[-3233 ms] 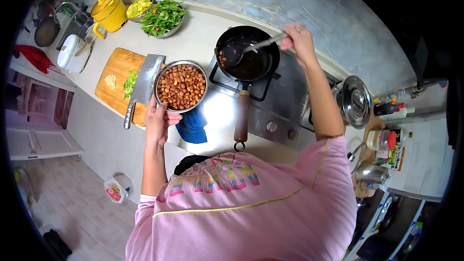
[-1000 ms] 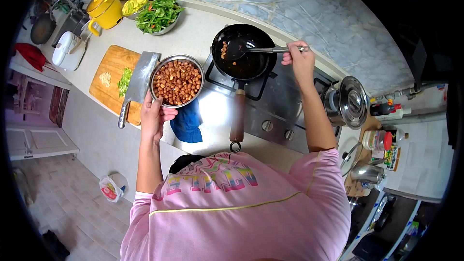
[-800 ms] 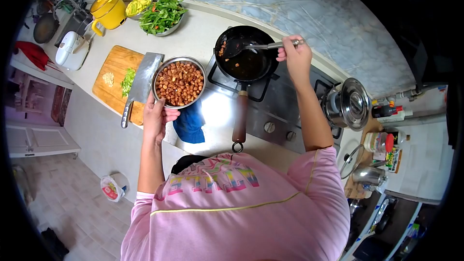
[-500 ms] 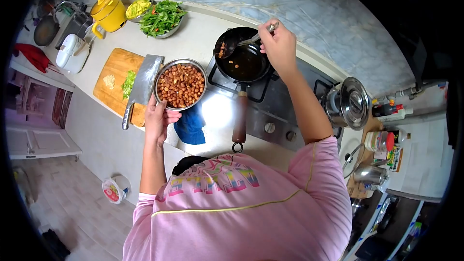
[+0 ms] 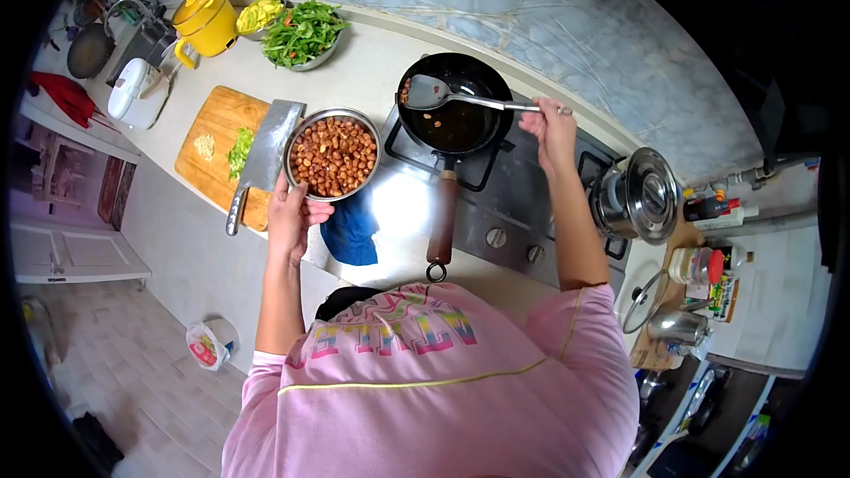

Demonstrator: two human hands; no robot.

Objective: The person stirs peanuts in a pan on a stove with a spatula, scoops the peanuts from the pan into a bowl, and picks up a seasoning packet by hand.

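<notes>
My left hand (image 5: 293, 215) grips the near-left side of a steel bowl (image 5: 378, 162), thumb over the rim. Shiny reddish-brown nuts (image 5: 332, 152) fill it. My right hand (image 5: 552, 134) is closed around the handle end of a metal spatula (image 5: 482, 101). The spatula's blade lies inside a black wok (image 5: 491, 80) at its left side, beside a few nuts. Dark oil seems to coat the wok's bottom. It sits on the gas stove (image 5: 482, 199), its wooden handle (image 5: 442, 221) pointing toward me.
Left of the bowl, a cleaver (image 5: 268, 152) rests partly on a cutting board (image 5: 199, 119) with chopped green and pale bits. A bowl of leafy greens (image 5: 305, 35) and a yellow pot (image 5: 205, 26) stand behind. A lidded steel pot (image 5: 651, 195) occupies the stove's right side.
My right hand has moved right and toward me, away from above the wok. The spatula has swung flatter, its blade now broadly visible. My left hand and the bowl stay nearly still.
</notes>
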